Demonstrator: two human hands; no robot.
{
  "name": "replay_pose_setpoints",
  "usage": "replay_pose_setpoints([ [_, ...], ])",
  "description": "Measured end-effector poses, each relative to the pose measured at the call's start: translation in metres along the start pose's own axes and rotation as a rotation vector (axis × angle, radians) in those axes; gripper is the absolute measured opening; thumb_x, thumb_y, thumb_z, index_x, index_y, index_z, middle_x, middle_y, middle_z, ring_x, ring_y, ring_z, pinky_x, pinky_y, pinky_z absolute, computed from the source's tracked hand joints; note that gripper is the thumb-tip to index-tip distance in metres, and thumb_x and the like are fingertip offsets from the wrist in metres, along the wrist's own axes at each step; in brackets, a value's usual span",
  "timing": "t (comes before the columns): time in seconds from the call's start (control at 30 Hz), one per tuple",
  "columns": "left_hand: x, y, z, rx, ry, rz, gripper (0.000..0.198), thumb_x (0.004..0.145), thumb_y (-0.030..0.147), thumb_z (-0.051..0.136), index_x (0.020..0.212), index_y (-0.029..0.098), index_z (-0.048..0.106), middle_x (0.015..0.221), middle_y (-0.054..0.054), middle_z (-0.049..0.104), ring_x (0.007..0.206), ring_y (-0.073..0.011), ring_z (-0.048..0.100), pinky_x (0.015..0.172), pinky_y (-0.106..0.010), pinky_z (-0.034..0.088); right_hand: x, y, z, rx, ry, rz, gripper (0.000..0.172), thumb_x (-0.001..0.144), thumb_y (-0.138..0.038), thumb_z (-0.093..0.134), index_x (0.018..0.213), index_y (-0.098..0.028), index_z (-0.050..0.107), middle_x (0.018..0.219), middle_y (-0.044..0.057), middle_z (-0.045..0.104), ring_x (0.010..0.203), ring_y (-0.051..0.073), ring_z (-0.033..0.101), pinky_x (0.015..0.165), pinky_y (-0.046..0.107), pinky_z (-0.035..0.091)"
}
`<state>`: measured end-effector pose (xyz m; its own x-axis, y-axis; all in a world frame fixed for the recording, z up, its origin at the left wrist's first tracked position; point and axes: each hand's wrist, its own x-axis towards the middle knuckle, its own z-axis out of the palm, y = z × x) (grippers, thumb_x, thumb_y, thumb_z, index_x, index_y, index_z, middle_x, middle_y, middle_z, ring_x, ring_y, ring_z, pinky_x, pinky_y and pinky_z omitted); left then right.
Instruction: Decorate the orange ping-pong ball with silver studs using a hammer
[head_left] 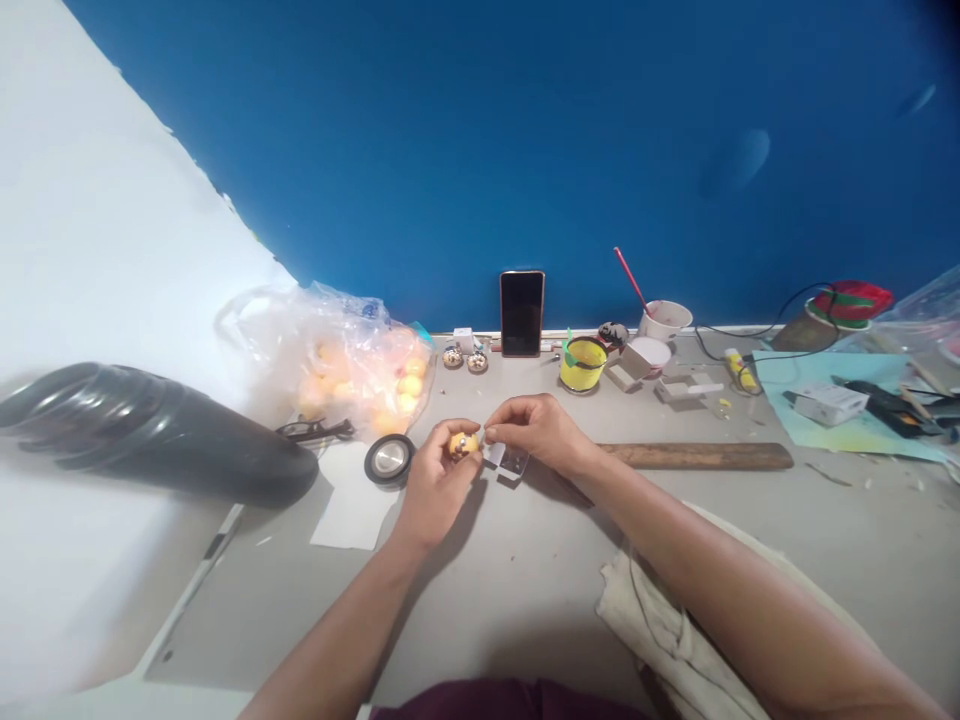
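My left hand [439, 485] is closed round a small yellow-orange ball [463, 445] that carries silvery studs on its near face. Close against it, the fingertips of my right hand [536, 430] are pinched together at the ball's right side; whatever they grip is too small to make out. Under my right fingers lies a small open white box [513, 463] with tiny dark bits inside. A round black-rimmed disc with a metal centre [390, 459] sits just left of my left hand, partly over a white sheet of paper [349, 510].
A clear plastic bag of orange balls [360, 370] stands at the back left, beside a grey tube [172, 435]. Two studded balls [465, 360], a phone [522, 313], a yellow cup [583, 365] and paper cups [666, 320] line the wall. A wooden stick [705, 456] and cloth [660, 620] lie right.
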<state>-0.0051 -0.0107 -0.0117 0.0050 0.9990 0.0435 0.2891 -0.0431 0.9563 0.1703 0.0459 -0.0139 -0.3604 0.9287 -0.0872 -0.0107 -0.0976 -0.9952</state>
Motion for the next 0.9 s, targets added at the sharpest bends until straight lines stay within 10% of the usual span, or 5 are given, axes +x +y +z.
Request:
replay_pose_setpoints([
  [0.23,0.0002,0.0056,-0.0016,-0.122,0.043,-0.095,0.039,0.082,0.036,0.069,0.116,0.019,0.061,0.084,-0.001,0.066,0.068,-0.0153,0.062,0.064,-0.029,0.052,0.0036,0.0014,-0.0053,0.363,-0.112,0.121,0.033,0.063,-0.04,0.088,0.078,-0.014,0.073,0.075,0.005,0.072,0.052,0.006,0.047,0.044,0.018,0.032],
  [0.6,-0.003,0.0015,0.0013,0.124,0.121,0.283,0.022,0.088,0.029,0.066,0.109,0.024,0.068,0.11,-0.006,0.065,0.101,-0.0201,0.064,0.083,-0.031,0.054,-0.0022,-0.0012,0.0022,0.36,-0.179,0.129,0.032,0.065,-0.039,0.088,0.079,-0.015,0.072,0.07,0.002,0.069,0.051,0.007,0.047,0.045,0.019,0.033],
  [0.9,-0.0043,-0.0006,-0.0001,0.113,0.121,0.161,0.03,0.085,0.028,0.069,0.115,0.023,0.065,0.113,-0.006,0.067,0.094,-0.0197,0.068,0.082,-0.033,0.054,-0.0009,0.003,0.0,0.343,-0.192,0.127,0.029,0.067,-0.036,0.087,0.08,-0.015,0.073,0.071,0.002,0.07,0.051,0.007,0.047,0.046,0.019,0.035],
])
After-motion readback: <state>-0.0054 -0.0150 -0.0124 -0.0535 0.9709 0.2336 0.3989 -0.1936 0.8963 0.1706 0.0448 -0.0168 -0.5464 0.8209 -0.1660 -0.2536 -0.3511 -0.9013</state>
